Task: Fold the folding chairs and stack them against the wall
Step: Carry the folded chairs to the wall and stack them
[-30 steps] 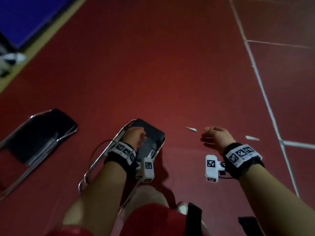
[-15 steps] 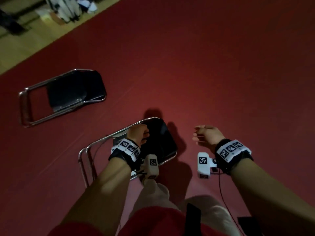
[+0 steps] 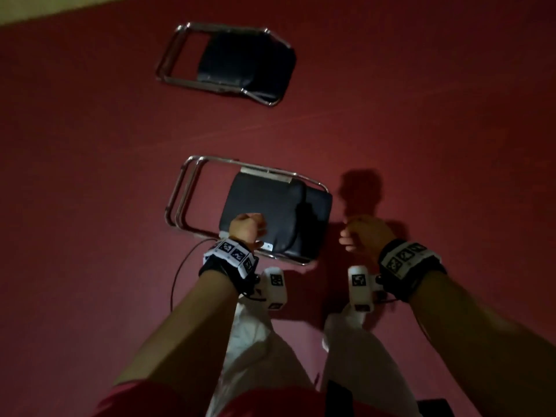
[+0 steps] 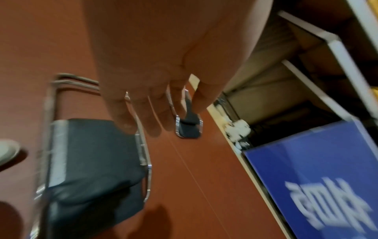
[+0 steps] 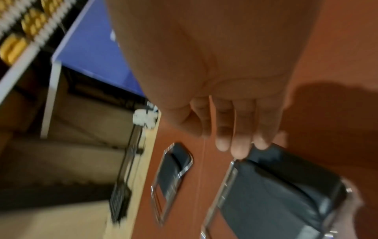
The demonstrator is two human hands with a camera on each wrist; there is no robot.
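Observation:
Two folded chairs with chrome frames and black padding lie flat on the red floor. The near chair (image 3: pixel 270 212) is right in front of my feet, and the far chair (image 3: pixel 240 61) lies beyond it. My left hand (image 3: pixel 246 227) hovers over the near chair's seat. In the left wrist view its fingers (image 4: pixel 155 113) hang relaxed and hold nothing, with the near chair (image 4: pixel 92 161) below them. My right hand (image 3: pixel 364 233) hangs loosely curled and empty to the right of that chair. Its fingers (image 5: pixel 235 129) are above the near chair's (image 5: pixel 276 194) padded end.
A tan floor strip (image 3: pixel 45 10) borders the red floor at the far left. Beyond it stand a blue board (image 4: pixel 317 177) and white-framed shelving (image 4: pixel 337 56). A thin cable (image 3: pixel 180 266) trails beside my left wrist. My legs in white trousers (image 3: pixel 255 341) are just behind the near chair.
My left hand gripped the near chair's frame and has let go; the chair now lies flat. My view has swung round, so the far chair is now ahead of me.

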